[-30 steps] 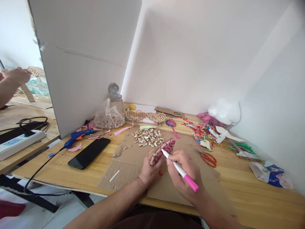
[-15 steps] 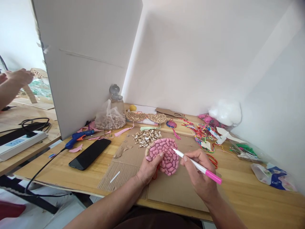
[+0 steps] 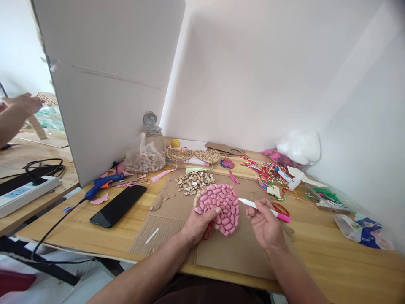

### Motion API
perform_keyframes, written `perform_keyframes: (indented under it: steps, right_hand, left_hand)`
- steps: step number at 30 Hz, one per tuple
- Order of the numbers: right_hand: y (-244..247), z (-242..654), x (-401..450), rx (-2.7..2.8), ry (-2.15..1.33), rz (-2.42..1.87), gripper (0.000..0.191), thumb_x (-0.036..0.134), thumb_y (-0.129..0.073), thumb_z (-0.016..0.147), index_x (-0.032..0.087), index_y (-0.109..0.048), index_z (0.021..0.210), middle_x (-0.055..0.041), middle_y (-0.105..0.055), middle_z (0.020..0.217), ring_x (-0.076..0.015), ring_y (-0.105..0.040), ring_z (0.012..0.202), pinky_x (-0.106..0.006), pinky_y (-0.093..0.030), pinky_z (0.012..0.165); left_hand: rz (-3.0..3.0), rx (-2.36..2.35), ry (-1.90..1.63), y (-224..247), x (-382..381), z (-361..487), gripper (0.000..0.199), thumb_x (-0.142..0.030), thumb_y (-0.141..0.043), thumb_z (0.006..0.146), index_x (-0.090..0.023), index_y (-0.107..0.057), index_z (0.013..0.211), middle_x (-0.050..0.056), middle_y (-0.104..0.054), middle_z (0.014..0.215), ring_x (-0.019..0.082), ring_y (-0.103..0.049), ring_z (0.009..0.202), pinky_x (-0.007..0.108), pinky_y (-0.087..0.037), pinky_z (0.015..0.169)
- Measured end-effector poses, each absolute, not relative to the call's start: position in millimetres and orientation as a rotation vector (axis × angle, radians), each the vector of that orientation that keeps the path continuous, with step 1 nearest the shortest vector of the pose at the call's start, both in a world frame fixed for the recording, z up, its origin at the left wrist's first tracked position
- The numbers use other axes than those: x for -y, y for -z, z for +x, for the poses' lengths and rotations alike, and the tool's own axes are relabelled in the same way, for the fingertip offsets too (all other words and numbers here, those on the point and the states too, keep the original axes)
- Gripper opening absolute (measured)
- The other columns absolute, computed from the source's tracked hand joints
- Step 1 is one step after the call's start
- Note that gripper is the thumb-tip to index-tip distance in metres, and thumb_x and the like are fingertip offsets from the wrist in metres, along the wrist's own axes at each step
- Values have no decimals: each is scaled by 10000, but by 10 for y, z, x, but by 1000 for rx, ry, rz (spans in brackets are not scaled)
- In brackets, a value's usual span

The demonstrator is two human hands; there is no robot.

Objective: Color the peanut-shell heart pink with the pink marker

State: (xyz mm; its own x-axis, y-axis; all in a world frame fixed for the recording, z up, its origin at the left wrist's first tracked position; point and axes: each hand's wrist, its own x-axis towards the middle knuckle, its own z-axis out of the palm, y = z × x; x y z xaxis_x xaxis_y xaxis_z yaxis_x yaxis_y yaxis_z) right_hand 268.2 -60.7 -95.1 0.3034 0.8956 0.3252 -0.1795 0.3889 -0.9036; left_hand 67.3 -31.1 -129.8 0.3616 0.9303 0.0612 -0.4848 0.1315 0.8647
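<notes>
My left hand (image 3: pixel 202 223) grips the lower left edge of a rounded piece covered in peanut shells (image 3: pixel 221 202), its thumb lying on the front. Most of the shells are coloured pink; a strip at the left edge stays natural tan. A red cord (image 3: pixel 208 232) hangs below that hand. Between the fingers of my right hand (image 3: pixel 265 223) is a white marker (image 3: pixel 249 203) with a pink end, its tip at the piece's right edge; whether it touches cannot be told. Behind the piece lies a heap of broken peanut shells (image 3: pixel 191 182) on the cardboard (image 3: pixel 167 228).
Left are a black phone (image 3: pixel 119 205), a blue glue gun (image 3: pixel 103 185) with its cable, and a bag of peanuts (image 3: pixel 145 156). Two shell-covered pieces (image 3: pixel 180 154) lie at the back. Tangled coloured threads (image 3: pixel 262 171) spread at the right. Another person's hand (image 3: pixel 23 103) shows beyond the partition.
The marker has shifted from the front of the pink piece to its right edge and now lies flatter. My right hand has turned with it; my left hand keeps its hold.
</notes>
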Motion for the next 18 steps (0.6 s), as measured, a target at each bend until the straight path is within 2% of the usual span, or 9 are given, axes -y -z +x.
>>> perform_keyframes:
  steps: [6,18]
  right_hand:
    - [1106,2824,524,758,-1113,-864,379,415,-740,685,215,-431,595,45,-476,503,-137,-507,510,-283,-447,507]
    - [1205,2843,514,523,-1316,-809,288,292,-783,635,206,-511,590,42,-499,497,-120,-484,500,-261,-454,499]
  left_hand:
    - [930,-605,-1092,1319,295,669,603,-414,-854,708,-174,-587,1193,94,-710,978,152,-642,675,217,-542,492]
    - [942,-664,-1062,1285,316,654,664,-424,-873,683,-137,-566,1198,103,-698,972,150,-633,682,215,-537,496]
